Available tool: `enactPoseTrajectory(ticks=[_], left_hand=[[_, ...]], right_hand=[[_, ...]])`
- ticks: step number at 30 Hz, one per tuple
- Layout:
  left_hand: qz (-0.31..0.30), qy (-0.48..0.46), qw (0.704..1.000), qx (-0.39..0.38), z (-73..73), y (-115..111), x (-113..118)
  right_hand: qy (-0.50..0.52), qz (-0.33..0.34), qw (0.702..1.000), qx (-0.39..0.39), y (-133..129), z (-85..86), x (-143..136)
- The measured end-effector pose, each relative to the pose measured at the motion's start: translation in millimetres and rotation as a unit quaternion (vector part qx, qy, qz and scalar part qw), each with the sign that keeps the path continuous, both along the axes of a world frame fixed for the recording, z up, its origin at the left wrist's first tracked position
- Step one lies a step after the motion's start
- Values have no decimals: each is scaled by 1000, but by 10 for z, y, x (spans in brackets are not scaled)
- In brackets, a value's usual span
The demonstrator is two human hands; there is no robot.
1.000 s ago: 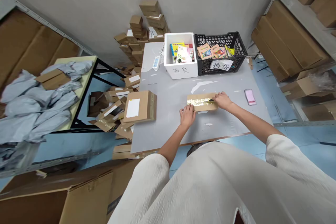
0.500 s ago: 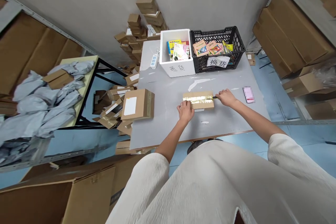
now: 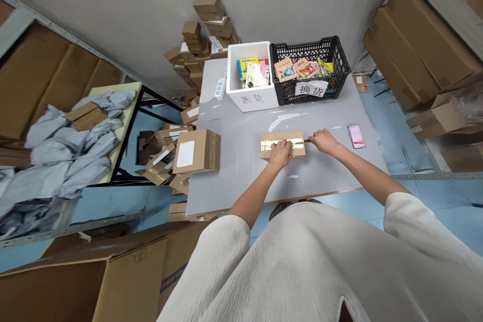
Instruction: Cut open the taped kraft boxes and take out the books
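A small brown cardboard box (image 3: 270, 137) with shiny clear tape along its top lies flat on the grey table (image 3: 241, 181). My left hand (image 3: 279, 154) rests on top of the box near its middle, fingers apart and slightly bent over the tape. At the box's right end, my right hand (image 3: 323, 141) is closed around a box cutter (image 3: 310, 140) with a dark handle. Its yellowish tip end reaches the taped seam; the blade is too small to make out.
Behind the box stand a white foam bin (image 3: 252, 98) and a black crate (image 3: 332, 91), both holding booklets. A larger carton (image 3: 196, 151) sits at the table's left edge, a phone (image 3: 356, 136) at the right. Cartons (image 3: 162, 166) are heaped left of the table.
My left hand has shifted right, from the box's left front edge onto its top. The right hand stays at the box's right end with the box cutter.
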State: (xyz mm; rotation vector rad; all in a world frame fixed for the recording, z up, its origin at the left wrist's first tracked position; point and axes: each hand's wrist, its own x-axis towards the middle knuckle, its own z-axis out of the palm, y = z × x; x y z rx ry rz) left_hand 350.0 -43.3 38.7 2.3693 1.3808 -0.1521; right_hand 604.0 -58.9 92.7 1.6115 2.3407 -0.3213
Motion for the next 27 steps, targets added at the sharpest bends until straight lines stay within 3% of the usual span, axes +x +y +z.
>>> enactPoseTrajectory(ticks=[16,27], left_hand=[[10,27,999,-38,15,179,40],[20,23,999,-26,25,130,70]], right_hand=[[36,-18,997,-60,143,7,275],[71,-53,993,-81,71,-39,494]])
